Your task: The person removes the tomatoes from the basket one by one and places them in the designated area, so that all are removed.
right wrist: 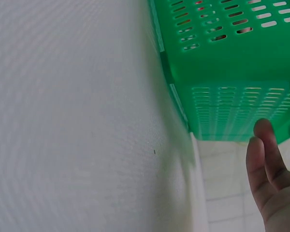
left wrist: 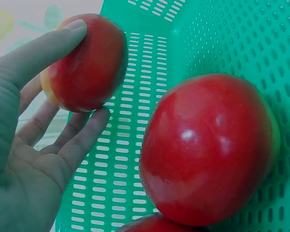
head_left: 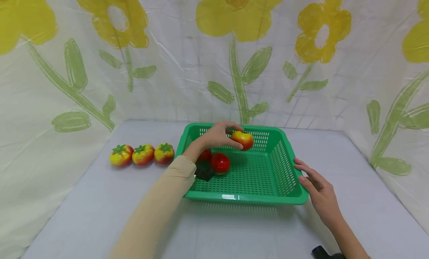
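My left hand (head_left: 218,135) pinches a red-and-yellow tomato (head_left: 243,140) between thumb and fingertips, over the back part of a green plastic basket (head_left: 234,198). In the left wrist view the thumb lies on the upper side of the held tomato (left wrist: 89,63), with fingertips beneath it. Inside the basket, toward its left side, sits a glossy red tomato (head_left: 219,163); another (head_left: 204,155) beside it is partly hidden by the left wrist. The right hand (head_left: 320,192) touches the basket's right rim, its fingers nearly straight. In the right wrist view, two fingers (right wrist: 271,157) show beside the basket's outer wall.
Left of the basket, three red-and-yellow tomatoes (head_left: 143,154) with green leafy tops stand in a row on the white table (head_left: 100,203). A white sheet (head_left: 174,87) with painted yellow flowers hangs behind and at both sides. The basket has slotted walls (head_left: 283,169).
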The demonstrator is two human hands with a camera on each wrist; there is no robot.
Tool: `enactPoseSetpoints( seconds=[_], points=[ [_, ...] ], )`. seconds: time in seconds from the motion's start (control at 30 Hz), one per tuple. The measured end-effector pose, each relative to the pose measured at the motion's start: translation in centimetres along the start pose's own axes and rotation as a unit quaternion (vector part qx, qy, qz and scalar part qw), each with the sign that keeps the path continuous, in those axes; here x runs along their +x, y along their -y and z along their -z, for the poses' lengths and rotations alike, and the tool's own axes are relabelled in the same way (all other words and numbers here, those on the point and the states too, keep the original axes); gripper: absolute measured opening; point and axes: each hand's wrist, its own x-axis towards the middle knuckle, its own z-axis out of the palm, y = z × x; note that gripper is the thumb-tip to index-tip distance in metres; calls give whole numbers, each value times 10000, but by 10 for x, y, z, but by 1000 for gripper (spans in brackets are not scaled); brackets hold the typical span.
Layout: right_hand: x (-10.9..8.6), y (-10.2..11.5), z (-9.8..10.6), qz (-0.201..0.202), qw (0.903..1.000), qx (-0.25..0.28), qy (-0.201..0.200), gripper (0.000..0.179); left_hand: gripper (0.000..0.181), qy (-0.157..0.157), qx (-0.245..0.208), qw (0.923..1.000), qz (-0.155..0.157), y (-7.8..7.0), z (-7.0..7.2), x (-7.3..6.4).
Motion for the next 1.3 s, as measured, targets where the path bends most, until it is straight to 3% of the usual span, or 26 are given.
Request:
enactPoseSetpoints(
  seconds=[0.9, 1.3],
  points=[
    [0, 5, -1, -67, 10000, 21, -2, 37, 53, -717, -547, 9955, -291, -4, 8, 0],
    [0, 4, -1, -12, 10000, 2, -19, 37, 56, -936, -522, 9934, -413, -18, 26, -6]
  ],
)
